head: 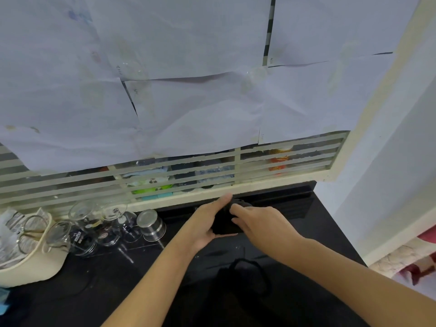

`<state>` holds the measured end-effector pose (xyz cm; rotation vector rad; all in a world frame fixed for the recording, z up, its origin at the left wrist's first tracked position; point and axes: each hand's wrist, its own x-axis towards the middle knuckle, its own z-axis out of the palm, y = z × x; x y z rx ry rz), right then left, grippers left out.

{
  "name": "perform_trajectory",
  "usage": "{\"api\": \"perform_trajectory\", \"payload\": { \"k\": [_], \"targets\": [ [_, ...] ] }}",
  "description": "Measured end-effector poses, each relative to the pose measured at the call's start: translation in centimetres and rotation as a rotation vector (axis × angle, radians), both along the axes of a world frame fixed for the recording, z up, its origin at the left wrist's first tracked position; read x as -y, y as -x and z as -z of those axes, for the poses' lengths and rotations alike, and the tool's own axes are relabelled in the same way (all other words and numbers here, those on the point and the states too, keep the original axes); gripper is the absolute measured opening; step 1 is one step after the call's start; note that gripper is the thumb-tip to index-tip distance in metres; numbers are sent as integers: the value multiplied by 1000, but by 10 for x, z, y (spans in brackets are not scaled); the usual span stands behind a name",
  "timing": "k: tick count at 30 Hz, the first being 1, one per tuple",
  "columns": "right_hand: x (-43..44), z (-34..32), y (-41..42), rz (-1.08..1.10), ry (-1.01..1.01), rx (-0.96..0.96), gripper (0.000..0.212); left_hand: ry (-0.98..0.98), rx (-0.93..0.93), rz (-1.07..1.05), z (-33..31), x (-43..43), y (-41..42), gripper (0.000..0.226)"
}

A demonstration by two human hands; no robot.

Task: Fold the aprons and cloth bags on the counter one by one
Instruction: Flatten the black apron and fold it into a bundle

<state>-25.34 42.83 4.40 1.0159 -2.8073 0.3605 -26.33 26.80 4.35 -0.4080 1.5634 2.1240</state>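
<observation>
A small folded black cloth bundle [226, 223] sits at the back of the black counter [325, 234], close to the window sill. My left hand [207, 223] grips its left side, thumb along the bottom edge and fingers over the top. My right hand [254, 220] lies on its right part, fingers pointing left and pressing the cloth. Nearer to me another black cloth [245, 279] with a looped strap lies loose on the counter; it is hard to tell apart from the dark surface.
Upturned glasses [94, 227] and a steel cup [151, 224] stand left of the bundle. A cream bag [28, 265] holding glassware sits at the far left. A louvred window [165, 178] covered with paper runs behind. A wall [389, 161] bounds the right.
</observation>
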Motion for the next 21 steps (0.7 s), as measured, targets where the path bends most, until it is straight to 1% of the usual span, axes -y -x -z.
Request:
{"api": "perform_trajectory", "payload": {
  "k": [2,3,4,6,7,8,9,10,12,13,15,16,17,18,19,20,21],
  "targets": [
    [-3,6,0,-98,-1,-108,25,12,-54,32,2,-3,-2,39],
    [-2,6,0,-134,-2,-118,26,4,-63,-9,3,-6,-1,43],
    [-2,6,1,-157,19,-103,29,-33,-62,-86,1,-7,0,40],
    [-3,6,2,-137,54,32,38,-151,-45,-312,-8,-4,9,26],
    [-5,8,3,-110,65,118,40,-235,-48,-425,-13,3,16,26],
    [-10,11,6,-70,120,237,40,-300,-72,-517,-17,12,24,33],
    [-17,13,10,-28,226,377,40,-332,-105,-587,-21,21,31,38],
    [-23,13,12,7,357,487,40,-334,-141,-634,-24,28,35,35],
    [-33,8,15,34,634,653,42,-339,-179,-705,-24,35,37,19],
    [-36,4,15,17,773,740,41,-370,-181,-742,-24,36,37,14],
    [-37,-5,12,-61,1163,958,34,-484,-173,-812,-23,34,36,13],
    [-34,-11,9,-121,1354,1032,35,-539,-164,-834,-24,32,36,13],
    [-30,-15,5,-169,1499,1085,38,-585,-154,-851,-25,28,35,13],
    [-24,-19,3,-206,1602,1125,36,-615,-144,-874,-25,23,34,14],
    [-18,-22,1,-235,1684,1153,29,-642,-143,-905,-25,18,34,15],
    [-11,-27,0,-264,1760,1199,29,-665,-156,-935,-25,12,34,15],
    [-6,-28,2,-278,1826,1238,41,-679,-184,-950,-26,8,34,15]
  ]
}}
